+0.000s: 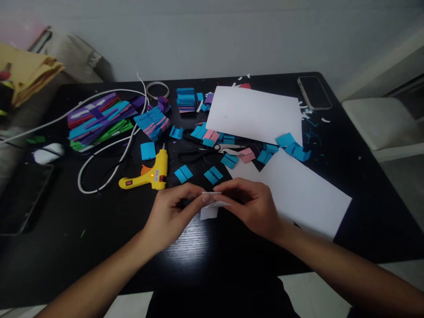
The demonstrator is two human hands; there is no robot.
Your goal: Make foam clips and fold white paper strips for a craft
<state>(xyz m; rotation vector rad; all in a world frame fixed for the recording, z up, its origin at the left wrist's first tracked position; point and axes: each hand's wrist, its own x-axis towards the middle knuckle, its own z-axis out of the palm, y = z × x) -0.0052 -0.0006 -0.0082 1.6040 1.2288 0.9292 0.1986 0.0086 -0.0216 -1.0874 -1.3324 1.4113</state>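
Both my hands meet over the near middle of the black table (pixel 66 247). My left hand (pixel 172 212) and my right hand (pixel 251 205) pinch a small folded white paper piece (pixel 210 205) between their fingertips, just above the tabletop. A yellow glue gun (pixel 147 174) lies to the left of my left hand. Black-handled scissors (pixel 202 150) lie beyond the hands among small folded blue and pink paper pieces (pixel 212 174).
Two white sheets (pixel 255 112) (pixel 304 190) lie right of centre. Stacked coloured paper strips (pixel 99 119) and a white cable (pixel 109 172) lie at the left. A phone (pixel 314 92) rests far right, a tablet (pixel 23 194) and a white mouse (pixel 48 153) at left.
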